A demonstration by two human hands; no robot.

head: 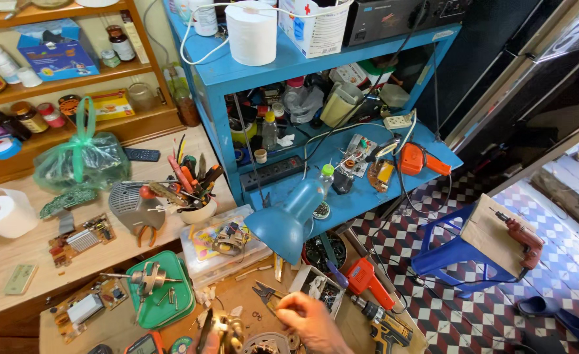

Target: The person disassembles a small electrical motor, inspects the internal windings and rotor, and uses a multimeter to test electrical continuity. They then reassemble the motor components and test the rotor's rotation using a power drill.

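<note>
Over pliers [268, 293], right hand [308, 319] curled.

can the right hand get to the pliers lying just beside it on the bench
Probably yes. The right hand hovers just right of the pliers, which lie flat on the workbench with nothing on top of them. The small open box beside them stands clear of their handles.

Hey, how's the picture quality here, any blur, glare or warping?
Head view: even daylight, brightest at the right doorway; wide-angle lens bends the blue shelf edges; right hand at the bottom edge slightly soft, cut off by the frame; blue lamp shade sharp, no strong glare.
</note>
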